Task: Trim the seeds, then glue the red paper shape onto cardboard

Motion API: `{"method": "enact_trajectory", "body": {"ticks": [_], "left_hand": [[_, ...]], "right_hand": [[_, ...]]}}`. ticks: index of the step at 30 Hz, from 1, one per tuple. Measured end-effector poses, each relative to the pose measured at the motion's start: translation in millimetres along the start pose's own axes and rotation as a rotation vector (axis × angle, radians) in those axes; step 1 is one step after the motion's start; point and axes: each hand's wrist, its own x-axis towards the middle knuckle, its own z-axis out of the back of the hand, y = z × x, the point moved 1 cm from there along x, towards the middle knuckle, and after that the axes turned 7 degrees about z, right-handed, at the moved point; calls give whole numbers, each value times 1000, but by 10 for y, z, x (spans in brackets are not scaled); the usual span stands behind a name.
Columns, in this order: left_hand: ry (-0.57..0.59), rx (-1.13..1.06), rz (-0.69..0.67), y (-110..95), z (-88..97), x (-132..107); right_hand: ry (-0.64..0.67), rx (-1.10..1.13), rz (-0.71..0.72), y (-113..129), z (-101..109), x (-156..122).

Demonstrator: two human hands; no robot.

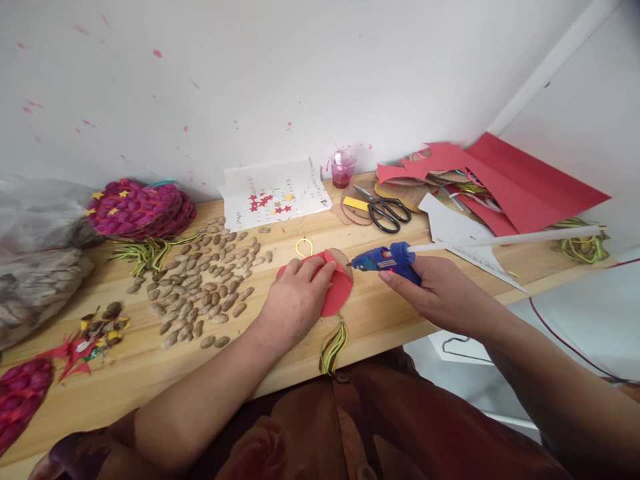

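Observation:
A round cardboard disc with red paper (341, 285) over it lies on the wooden table, with a yellow loop at its top and a green-yellow tassel (333, 347) at its lower edge. My left hand (300, 293) rests on the disc, its bent fingers holding a turned-back flap of the red paper so some bare cardboard shows. My right hand (440, 290) is wrapped round a blue hot glue gun (377, 260) with a long white glue stick running out of its back. The nozzle points at the disc's right edge, close beside it.
Many peanuts in shells (200, 287) are spread left of the disc. Behind stand black-handled scissors (387, 212), a cup of red liquid (343, 170) and a white sheet (245, 187) with small stars. Red paper scraps (530, 180) pile up right; pink-purple decorated discs (137, 210) are stacked left.

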Motion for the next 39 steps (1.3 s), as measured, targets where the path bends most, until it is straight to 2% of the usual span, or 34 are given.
{"method": "enact_trajectory", "body": {"ticks": [9, 27, 39], "left_hand": [[-49, -9, -27, -10, 22, 10], [-64, -5, -27, -11, 26, 15], [-40, -10, -18, -2, 19, 6]], "right_hand": [[36, -35, -1, 8, 37, -97], [112, -35, -15, 44, 45, -189], [157, -45, -15, 34, 143, -185]]}}
